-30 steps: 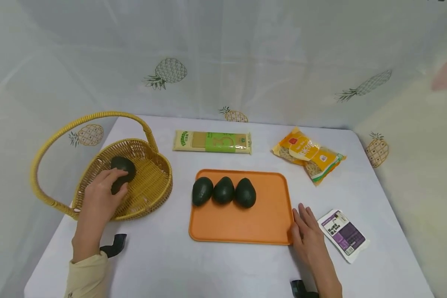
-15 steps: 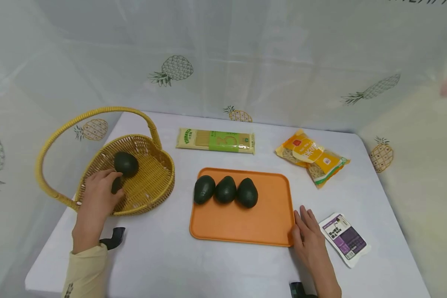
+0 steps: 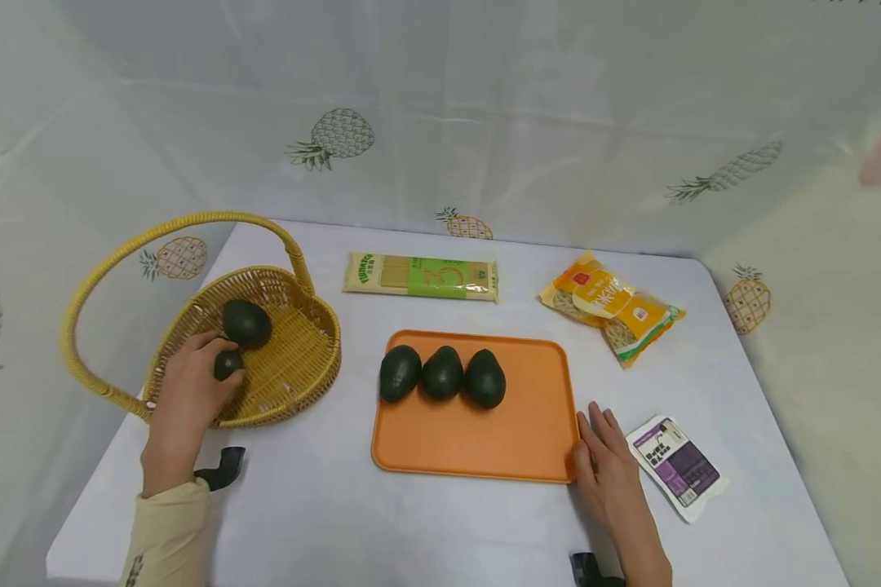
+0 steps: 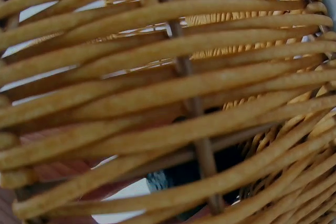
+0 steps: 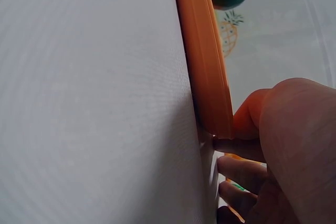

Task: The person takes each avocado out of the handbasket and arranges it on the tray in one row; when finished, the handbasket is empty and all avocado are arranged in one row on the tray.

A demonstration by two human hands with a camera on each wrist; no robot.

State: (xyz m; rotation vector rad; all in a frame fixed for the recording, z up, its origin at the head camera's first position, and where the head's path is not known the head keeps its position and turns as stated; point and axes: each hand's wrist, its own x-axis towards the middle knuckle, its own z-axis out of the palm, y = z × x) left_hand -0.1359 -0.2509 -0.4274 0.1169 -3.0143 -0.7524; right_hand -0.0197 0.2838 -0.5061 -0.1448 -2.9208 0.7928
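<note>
In the head view my left hand [image 3: 192, 381] reaches into the yellow woven basket [image 3: 317, 383], thumb and fingers curled round a dark green avocado [image 3: 227, 364]. A second avocado [image 3: 247, 324] lies just beyond the fingertips in the same basket. The left wrist view looks through the basket's weave [image 4: 131, 93], which mostly hides that hand. My right hand [image 3: 611, 466] rests beside the orange tray [image 3: 477, 448], its fairly straight fingers along the near right corner. Up close in the right wrist view, the thumb touches the tray's rim [image 5: 207, 61]. Several avocados [image 3: 442, 373] lie in a row on the tray.
A noodle packet [image 3: 422, 277] lies behind the tray. To the back right is an orange and yellow food bag [image 3: 609, 306], and a white and purple packet [image 3: 677, 466] lies right of my right hand. The basket's tall handle [image 3: 110, 277] arches over its left side.
My left hand has shifted slightly towards me, off the farther avocado and onto the nearer one, which its fingers now hold. My right hand stays at the tray; the head view has tilted slightly.
</note>
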